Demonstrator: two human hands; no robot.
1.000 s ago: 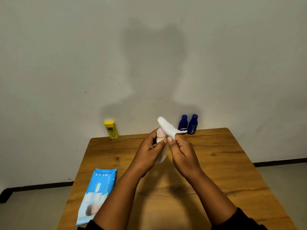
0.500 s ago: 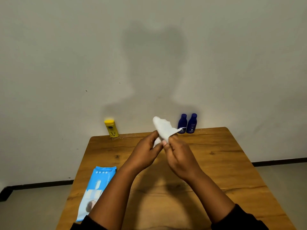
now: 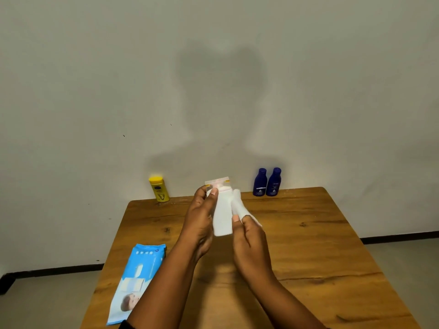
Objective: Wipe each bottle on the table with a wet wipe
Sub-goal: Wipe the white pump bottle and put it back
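Though blurred, upright white bottle point(image 3: 222, 217)

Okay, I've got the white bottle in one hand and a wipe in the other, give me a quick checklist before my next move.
1. Left hand grip on the white bottle: ok.
2. Wet wipe pinched in the right hand, against the bottle's side: ok.
3. Bottle cap shut: cannot tell.
4. Yellow bottle, left blue bottle and right blue bottle upright at the table's far edge: ok.
5. Wipes pack lying beside the left forearm: ok.
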